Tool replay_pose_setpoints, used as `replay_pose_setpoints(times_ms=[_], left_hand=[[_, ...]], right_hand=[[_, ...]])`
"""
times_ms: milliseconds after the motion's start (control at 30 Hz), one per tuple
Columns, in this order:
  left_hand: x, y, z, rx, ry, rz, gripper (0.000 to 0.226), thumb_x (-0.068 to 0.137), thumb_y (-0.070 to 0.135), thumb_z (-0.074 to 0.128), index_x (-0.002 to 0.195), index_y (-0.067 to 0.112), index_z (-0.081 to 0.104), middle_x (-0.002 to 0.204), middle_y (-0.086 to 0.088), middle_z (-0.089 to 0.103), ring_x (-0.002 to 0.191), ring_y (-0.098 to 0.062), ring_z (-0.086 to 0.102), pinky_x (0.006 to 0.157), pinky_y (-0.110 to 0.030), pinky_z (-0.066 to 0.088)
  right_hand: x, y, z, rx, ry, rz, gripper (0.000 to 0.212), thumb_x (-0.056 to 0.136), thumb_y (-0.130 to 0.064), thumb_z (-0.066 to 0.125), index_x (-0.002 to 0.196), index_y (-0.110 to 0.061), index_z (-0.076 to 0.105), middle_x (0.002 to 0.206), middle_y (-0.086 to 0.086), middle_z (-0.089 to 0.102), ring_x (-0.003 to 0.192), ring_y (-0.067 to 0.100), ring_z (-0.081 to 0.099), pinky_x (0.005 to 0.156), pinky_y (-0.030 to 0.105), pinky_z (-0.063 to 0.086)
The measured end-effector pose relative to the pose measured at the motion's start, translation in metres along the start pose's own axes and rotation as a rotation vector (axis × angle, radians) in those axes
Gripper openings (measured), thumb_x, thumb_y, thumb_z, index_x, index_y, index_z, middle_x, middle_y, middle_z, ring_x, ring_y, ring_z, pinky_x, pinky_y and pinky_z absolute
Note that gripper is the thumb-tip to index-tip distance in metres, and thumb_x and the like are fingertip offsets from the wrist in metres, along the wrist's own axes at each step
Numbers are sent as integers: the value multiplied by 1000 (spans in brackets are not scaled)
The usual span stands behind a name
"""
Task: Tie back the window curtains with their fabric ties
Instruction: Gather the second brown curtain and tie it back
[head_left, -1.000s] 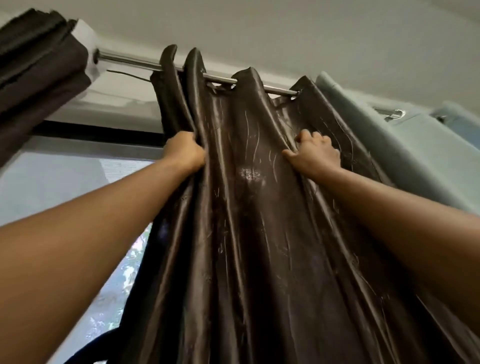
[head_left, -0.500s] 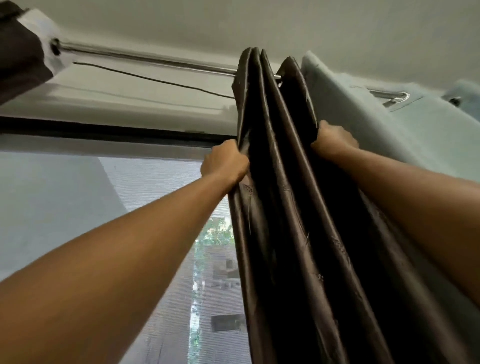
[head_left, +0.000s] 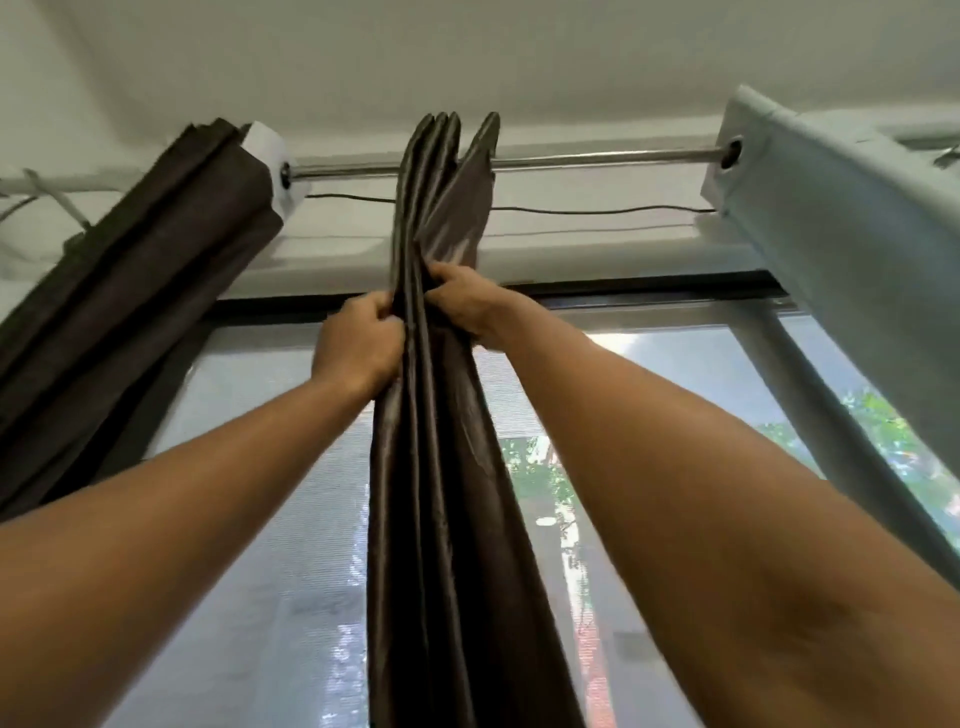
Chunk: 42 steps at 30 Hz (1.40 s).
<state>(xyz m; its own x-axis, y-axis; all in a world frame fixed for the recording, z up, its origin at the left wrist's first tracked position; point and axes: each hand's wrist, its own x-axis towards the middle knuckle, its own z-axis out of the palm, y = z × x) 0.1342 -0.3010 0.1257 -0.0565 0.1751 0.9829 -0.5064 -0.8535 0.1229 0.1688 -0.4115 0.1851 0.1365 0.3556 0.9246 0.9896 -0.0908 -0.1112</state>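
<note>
A shiny dark brown curtain (head_left: 441, 467) hangs from a metal rod (head_left: 597, 158), gathered into a narrow bundle of folds at the middle of the window. My left hand (head_left: 358, 340) grips the bundle's left side high up, fingers curled into the fabric. My right hand (head_left: 462, 301) grips the right side at nearly the same height, thumb pressed into the folds. Both arms reach upward. No fabric tie is visible.
A second dark brown curtain (head_left: 135, 291) is bunched at the left end of the rod. A pale blue curtain (head_left: 841, 228) hangs at the right. Behind is a window (head_left: 675, 415) with a dark frame and a thin cable (head_left: 597, 210) under the rod.
The spread curtain has been pushed together into a tight bundle. My two hands have closed in on each other, and the bundle now sits mid-rod with window showing on both sides.
</note>
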Motion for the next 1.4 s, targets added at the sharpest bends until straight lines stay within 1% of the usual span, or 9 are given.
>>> replay_pose_setpoints(times_ms=[167,300,433,533,767,900,1133,1233,1400], left_hand=[[-46,-7,5,-294,-184,5,34,77,18,55,107,33,61,102,2,70,98,-20,65,91,-43,51],[-112,-4,-2,-314,-240,-10,54,85,2,53,133,26,51,118,6,66,103,-8,62,84,-16,49],[-211,-4,-29,-343,-250,-2,65,87,-4,53,136,38,47,116,27,62,105,15,57,83,2,38],[-283,-11,-40,-356,-231,-89,68,87,-2,58,131,48,46,110,40,57,104,23,52,85,4,35],[-396,-14,-51,-312,-178,-250,69,82,12,50,126,63,37,116,48,51,106,17,55,86,-1,41],[-430,-19,-57,-365,-269,-354,75,89,3,52,111,75,43,111,47,54,109,19,52,87,-1,40],[-434,-30,-83,-344,-257,-428,42,89,5,62,103,44,70,106,29,67,104,9,61,85,-5,44],[-412,-32,-86,-288,10,-493,27,91,14,58,109,32,68,108,17,70,103,5,62,87,-13,51],[-369,-51,-70,-179,-133,-590,53,92,23,60,139,36,40,136,15,43,119,7,43,100,-22,39]], right_hand=[[-61,-2,2,-264,270,50,38,80,-20,64,117,-14,57,109,12,65,100,29,61,89,38,50],[-177,1,16,-327,297,108,66,82,-10,57,137,-36,31,105,12,65,93,31,62,80,39,52],[-300,3,59,-438,229,130,84,86,-14,53,141,-56,5,91,-10,60,63,0,54,55,12,40],[-357,15,88,-424,232,140,88,83,-13,51,133,-67,4,117,-21,55,90,2,58,68,10,43],[-411,32,121,-194,327,241,29,88,-40,47,114,-48,56,109,-31,59,102,-14,53,84,10,43],[-419,26,135,-190,270,388,56,74,-73,47,116,-39,59,107,-23,58,100,-5,56,85,25,49],[-426,41,146,-367,256,375,8,87,-29,62,92,-24,62,88,-10,56,71,7,53,58,25,42],[-433,43,150,-402,273,315,8,85,-22,65,91,-21,60,85,-9,55,61,8,51,50,20,40],[-441,39,145,-457,309,241,17,80,-14,70,86,-20,55,82,-6,55,54,12,52,43,24,41]])
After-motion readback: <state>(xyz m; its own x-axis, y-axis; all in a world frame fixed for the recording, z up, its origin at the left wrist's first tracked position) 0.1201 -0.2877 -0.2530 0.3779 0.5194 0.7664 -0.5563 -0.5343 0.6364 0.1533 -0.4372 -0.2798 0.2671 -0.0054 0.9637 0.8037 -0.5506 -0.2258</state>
